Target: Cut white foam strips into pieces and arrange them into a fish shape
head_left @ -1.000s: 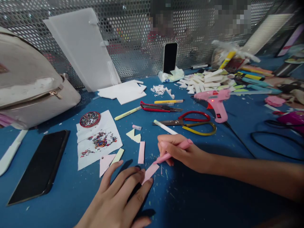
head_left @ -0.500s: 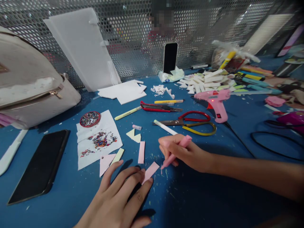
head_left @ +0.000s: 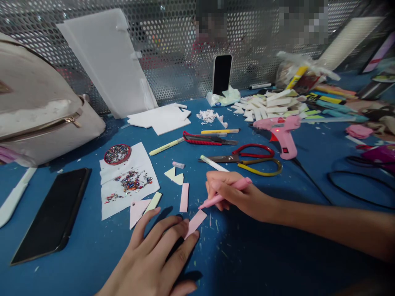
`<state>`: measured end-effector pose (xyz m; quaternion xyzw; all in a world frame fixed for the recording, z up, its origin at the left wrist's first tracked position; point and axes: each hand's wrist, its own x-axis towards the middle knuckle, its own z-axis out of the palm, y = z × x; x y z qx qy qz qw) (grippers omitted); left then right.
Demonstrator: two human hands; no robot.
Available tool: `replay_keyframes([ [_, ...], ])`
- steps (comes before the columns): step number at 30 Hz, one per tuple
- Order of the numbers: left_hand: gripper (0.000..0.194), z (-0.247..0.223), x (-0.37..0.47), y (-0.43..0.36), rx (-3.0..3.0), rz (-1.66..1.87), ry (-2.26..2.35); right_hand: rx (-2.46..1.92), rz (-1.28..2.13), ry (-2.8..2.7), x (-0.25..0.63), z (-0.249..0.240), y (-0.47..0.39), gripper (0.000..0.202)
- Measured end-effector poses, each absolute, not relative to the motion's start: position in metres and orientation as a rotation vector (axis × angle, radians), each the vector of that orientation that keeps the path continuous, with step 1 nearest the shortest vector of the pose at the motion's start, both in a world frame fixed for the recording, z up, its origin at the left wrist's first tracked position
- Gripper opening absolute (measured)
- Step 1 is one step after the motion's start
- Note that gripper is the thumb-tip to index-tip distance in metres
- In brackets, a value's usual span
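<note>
My right hand is closed in a writing grip around a pink marker. The marker's tip is at the upper end of a small pink strip lying on the blue table. Spread flat on the table, my left hand pins that strip between two fingertips; the strip's lower end is partly covered. A second pink strip lies just beyond. By my left fingertips are a pale green strip and a pink triangular piece. Two pale green triangles lie farther up.
Scissors, a red cutter knife and a pink glue gun lie ahead. Beads sit on white paper at left, near a black phone. A backpack stands far left; a pile of white strips is at back right.
My right hand has shifted the marker's tip up and left, from the table right of the strip to the strip's upper end. My left hand has stayed put.
</note>
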<state>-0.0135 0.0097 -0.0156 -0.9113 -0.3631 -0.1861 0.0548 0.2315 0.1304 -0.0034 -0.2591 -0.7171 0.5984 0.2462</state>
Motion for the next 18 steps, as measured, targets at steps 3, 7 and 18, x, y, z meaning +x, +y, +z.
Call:
replay_keyframes([
  [3, 0.046, -0.0165, -0.0137, 0.0093, -2.741, -0.619, -1.148, -0.714, 1.643, -1.966, 0.2317, -0.0035, 0.1306, 0.061],
  [7, 0.046, -0.0176, -0.0123, 0.0091, -2.763, -0.577, -1.128, -0.704, 1.643, -1.959, 0.2312, -0.0032, 0.1314, 0.059],
  [18, 0.046, -0.0151, -0.0139, 0.0107, -2.773, -0.566, -1.101, -0.705, 1.642, -1.96, 0.2323, -0.0046, 0.1323, 0.058],
])
